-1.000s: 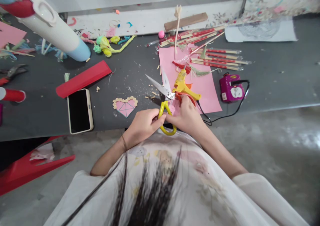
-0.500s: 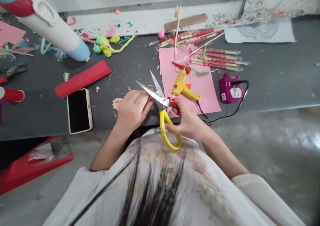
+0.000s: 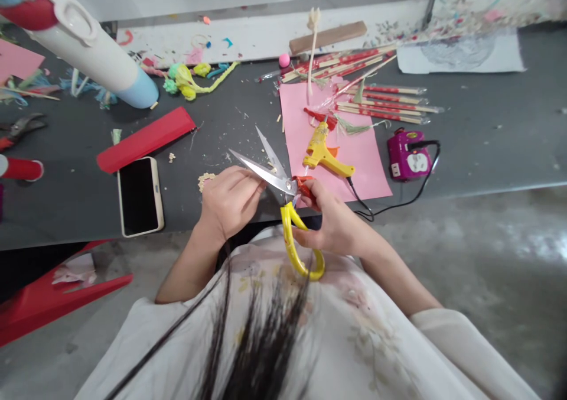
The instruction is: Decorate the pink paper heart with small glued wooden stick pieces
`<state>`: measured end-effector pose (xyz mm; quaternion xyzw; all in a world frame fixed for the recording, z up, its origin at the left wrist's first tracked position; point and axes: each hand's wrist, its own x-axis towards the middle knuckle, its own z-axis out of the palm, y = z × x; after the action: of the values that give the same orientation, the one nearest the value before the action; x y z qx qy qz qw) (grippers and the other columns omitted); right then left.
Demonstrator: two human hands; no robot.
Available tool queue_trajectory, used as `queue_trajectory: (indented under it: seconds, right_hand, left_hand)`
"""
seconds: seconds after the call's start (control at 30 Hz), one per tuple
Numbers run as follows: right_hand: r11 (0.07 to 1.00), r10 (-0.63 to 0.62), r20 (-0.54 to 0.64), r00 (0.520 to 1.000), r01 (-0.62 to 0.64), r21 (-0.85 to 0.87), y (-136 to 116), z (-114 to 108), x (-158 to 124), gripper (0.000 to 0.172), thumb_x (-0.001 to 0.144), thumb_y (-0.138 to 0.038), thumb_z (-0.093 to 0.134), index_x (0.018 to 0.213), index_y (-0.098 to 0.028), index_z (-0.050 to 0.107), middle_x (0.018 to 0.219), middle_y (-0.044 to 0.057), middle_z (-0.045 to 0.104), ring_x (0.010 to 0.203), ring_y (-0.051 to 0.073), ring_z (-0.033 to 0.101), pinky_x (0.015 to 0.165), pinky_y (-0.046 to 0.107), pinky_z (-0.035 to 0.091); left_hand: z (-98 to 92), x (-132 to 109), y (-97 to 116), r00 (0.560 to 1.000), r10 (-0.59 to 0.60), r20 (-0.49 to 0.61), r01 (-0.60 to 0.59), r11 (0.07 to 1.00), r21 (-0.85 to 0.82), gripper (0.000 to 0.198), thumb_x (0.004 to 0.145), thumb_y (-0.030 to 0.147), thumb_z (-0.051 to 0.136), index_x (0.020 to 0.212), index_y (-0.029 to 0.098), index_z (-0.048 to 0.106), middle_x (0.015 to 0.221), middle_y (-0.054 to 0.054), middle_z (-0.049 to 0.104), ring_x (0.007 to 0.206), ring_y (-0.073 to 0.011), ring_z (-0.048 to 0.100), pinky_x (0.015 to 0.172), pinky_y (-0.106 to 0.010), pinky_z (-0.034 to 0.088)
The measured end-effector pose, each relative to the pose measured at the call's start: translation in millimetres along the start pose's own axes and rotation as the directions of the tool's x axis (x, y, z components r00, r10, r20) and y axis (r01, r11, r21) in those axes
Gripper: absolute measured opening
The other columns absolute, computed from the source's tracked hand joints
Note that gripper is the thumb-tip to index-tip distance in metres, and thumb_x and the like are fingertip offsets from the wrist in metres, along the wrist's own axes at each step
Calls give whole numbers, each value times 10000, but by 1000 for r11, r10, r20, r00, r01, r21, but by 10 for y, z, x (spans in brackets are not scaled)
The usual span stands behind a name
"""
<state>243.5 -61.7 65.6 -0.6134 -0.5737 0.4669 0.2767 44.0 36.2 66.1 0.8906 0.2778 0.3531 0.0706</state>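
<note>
Yellow-handled scissors (image 3: 290,234) have their blades spread and pointing up and left above the table edge. My right hand (image 3: 330,220) is closed on them, and a small red-orange item shows at its fingertips near the pivot. Left of the blades, my left hand (image 3: 233,202) is closed in a pinch; what it holds, if anything, is hidden behind its fingers. Small pale bits (image 3: 206,180) lie beside it on the table. A yellow glue gun (image 3: 326,152) rests on a pink sheet (image 3: 367,178) beyond my right hand.
A phone (image 3: 140,198) and a red case (image 3: 148,139) lie at the left, with a large bottle (image 3: 101,57) behind. Red-wrapped sticks (image 3: 385,104) lie on the pink sheet. A purple box (image 3: 408,156) with a black cable stands right. Pliers (image 3: 22,129) are far left.
The scissors have shifted slightly left, their blade tips moving left and their handle a little lower. My left hand has moved slightly left and down.
</note>
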Motion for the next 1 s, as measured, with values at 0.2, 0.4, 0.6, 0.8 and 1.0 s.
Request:
queue_trajectory:
  seconds: [0.2, 0.4, 0.6, 0.8, 1.0]
  right_hand:
    - [991, -2, 81, 997, -9, 136, -55, -31, 21, 655, 694, -375, 731, 1247, -185, 434, 1179, 97, 568, 1046, 224, 585, 900, 394, 520]
    - [980, -63, 143, 988, 34, 197, -14, -70, 11, 602, 742, -395, 691, 1251, -188, 447, 939, 20, 512, 822, 161, 493, 738, 322, 473]
    - [992, -46, 127, 991, 31, 120, -25, -83, -25, 540, 798, -419, 657, 1240, -189, 449, 1002, 46, 530, 917, 199, 520, 773, 337, 463]
    - [999, -46, 103, 994, 42, 34, -49, -71, -17, 463, 796, -418, 641, 1154, -179, 468, 1042, 83, 570, 881, 196, 522, 774, 349, 441]
    - [999, -32, 85, 996, 35, -34, -67, -63, -22, 374, 782, -372, 626, 1071, -189, 476, 959, 54, 576, 816, 176, 512, 723, 328, 428]
  left_hand:
    - [-30, 5, 21, 999, -43, 27, 45, 998, -54, 200, 909, 142, 565, 735, 174, 657, 770, -23, 731, 768, -121, 676, 658, -216, 481]
    - [-27, 2, -1, 999, -35, 28, 39, 990, -135, 218, 909, 148, 569, 713, 181, 658, 783, -8, 745, 748, -110, 689, 644, -203, 494]
    - [-25, 0, -5, 997, -58, 41, 63, 988, -142, 238, 912, 148, 552, 705, 188, 663, 754, -9, 741, 758, -122, 702, 660, -212, 517]
    - [-28, 7, -8, 997, -65, 40, 70, 989, -128, 263, 925, 171, 554, 682, 176, 655, 747, -12, 740, 737, -109, 696, 669, -201, 516]
    - [-21, -14, -15, 994, -92, 65, 101, 985, -139, 281, 928, 181, 545, 670, 176, 655, 717, -8, 727, 726, -108, 686, 685, -206, 515]
